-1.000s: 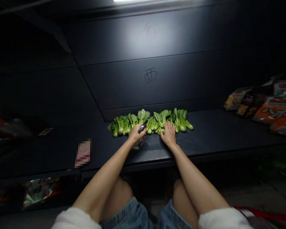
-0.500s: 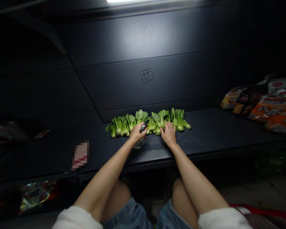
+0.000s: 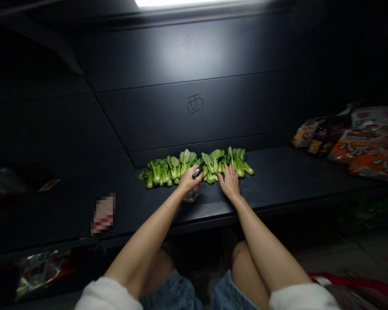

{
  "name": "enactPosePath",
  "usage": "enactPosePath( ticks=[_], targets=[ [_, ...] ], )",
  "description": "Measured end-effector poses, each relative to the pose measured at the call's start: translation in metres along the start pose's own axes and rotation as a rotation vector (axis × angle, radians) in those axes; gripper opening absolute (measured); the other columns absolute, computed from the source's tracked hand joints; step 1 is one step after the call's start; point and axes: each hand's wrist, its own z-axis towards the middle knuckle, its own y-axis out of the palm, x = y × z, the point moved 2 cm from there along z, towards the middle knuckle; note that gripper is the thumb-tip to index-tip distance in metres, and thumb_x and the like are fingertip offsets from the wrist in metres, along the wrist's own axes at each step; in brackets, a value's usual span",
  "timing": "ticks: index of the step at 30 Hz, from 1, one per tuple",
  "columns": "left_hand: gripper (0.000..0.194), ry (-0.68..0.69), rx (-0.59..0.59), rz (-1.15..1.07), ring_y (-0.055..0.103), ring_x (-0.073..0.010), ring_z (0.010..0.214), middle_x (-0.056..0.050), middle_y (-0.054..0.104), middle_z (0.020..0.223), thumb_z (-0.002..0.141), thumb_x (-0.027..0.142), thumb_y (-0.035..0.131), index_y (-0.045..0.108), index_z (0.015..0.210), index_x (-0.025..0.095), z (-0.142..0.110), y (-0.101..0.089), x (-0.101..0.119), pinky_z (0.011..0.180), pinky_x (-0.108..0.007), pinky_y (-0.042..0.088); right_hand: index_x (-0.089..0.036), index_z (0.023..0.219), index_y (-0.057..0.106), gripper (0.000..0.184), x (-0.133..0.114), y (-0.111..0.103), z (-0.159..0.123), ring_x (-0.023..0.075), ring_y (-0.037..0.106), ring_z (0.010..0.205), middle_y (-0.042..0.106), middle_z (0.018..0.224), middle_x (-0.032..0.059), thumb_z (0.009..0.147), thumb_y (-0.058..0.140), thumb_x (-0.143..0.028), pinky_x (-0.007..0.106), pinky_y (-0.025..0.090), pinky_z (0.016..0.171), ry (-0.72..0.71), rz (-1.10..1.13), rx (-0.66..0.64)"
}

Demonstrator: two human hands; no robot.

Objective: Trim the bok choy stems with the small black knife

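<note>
A row of green bok choy (image 3: 157,171) lies side by side on the dark shelf, leaves toward the back panel and pale stems toward me. My left hand (image 3: 188,181) is closed around a spray bottle with a black nozzle (image 3: 198,169) and a clear body (image 3: 191,196), held just in front of the row's middle. The nozzle points toward the greens; whether mist comes out cannot be seen. My right hand (image 3: 230,183) lies palm down at the stems right of centre, fingers extended and holding nothing, a ring on one finger.
The dark shelf (image 3: 278,172) runs across, with a back panel (image 3: 148,116) bearing a handwritten character. Orange snack bags (image 3: 368,148) stand at the right. A small card (image 3: 48,185) and a blurred-out item (image 3: 104,214) lie at the left. Shiny packages (image 3: 37,269) sit on a lower level.
The view has shifted slightly, moving the shelf and greens left in the picture. Against the greens, my left hand with the spray bottle has moved a little right. My right hand has also slid slightly right.
</note>
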Motion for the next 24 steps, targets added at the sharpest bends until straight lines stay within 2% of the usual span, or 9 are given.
enactPosePath(
  ticks=[7,10,15,24],
  targets=[
    [0.019,0.002,-0.036,0.04,0.059,-0.0134,0.05,0.004,0.056,0.055,0.083,0.035,0.052,0.056,0.072,0.02,0.004,0.012,0.01,0.051,-0.022,0.037,-0.003,0.143,0.037,0.061,0.013,-0.003,0.001,0.0304,0.029,0.142,0.037,0.15,0.0232,0.094,0.034,-0.038,0.048,0.023,0.114,0.009,0.013,0.045],
    [0.018,0.005,-0.046,0.058,0.059,-0.0136,0.051,0.004,0.056,0.054,0.083,0.035,0.052,0.057,0.073,0.02,0.006,0.017,0.012,0.051,-0.022,0.037,-0.003,0.143,0.037,0.06,0.018,-0.005,0.002,0.0303,0.03,0.141,0.037,0.149,0.0241,0.094,0.034,-0.037,0.048,0.024,0.113,0.014,0.003,0.056],
    [0.018,0.032,-0.027,0.07,0.06,-0.0134,0.055,0.002,0.062,0.063,0.083,0.037,0.053,0.06,0.079,0.02,0.01,0.023,0.018,0.052,-0.022,0.038,-0.005,0.144,0.036,0.06,0.023,-0.006,0.002,0.0297,0.029,0.142,0.036,0.15,0.0232,0.094,0.034,-0.038,0.048,0.022,0.114,0.043,-0.008,0.055],
    [0.02,-0.034,-0.038,0.129,0.062,-0.0159,0.059,0.001,0.06,0.058,0.084,0.035,0.051,0.061,0.075,0.02,0.012,0.031,0.029,0.055,-0.022,0.04,-0.006,0.143,0.037,0.059,0.03,-0.008,0.003,0.031,0.029,0.141,0.038,0.149,0.024,0.093,0.034,-0.037,0.052,0.022,0.113,0.074,0.009,0.103]
  ],
)
